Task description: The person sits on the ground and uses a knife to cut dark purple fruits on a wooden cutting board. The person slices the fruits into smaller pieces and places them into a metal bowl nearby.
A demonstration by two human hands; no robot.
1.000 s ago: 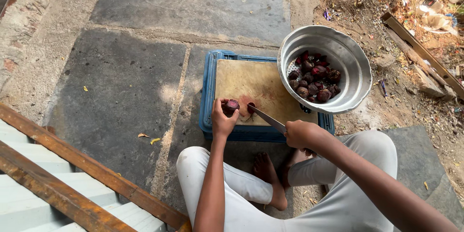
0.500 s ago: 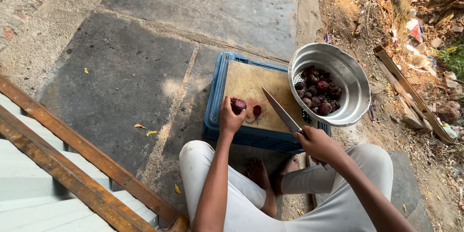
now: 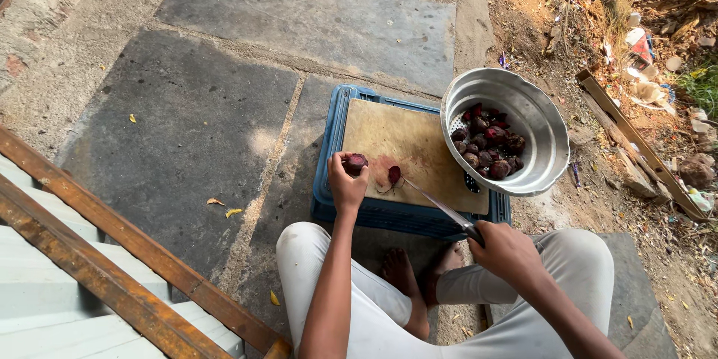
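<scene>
Head view: I see left hand [image 3: 346, 187] pinching dark red beetroot half [image 3: 356, 162] at edge of worn wooden cutting board [image 3: 404, 142], steadying it. Right hand [image 3: 507, 250] fisted on steel-bladed knife [image 3: 437, 206], tip by cut beetroot piece [image 3: 393, 174]. Round metal bowl [image 3: 550, 134] w/ beets alongside, within reach.

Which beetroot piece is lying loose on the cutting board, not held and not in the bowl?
The small beetroot piece by the knife tip; another is in the left hand, the rest in the metal bowl.
</scene>
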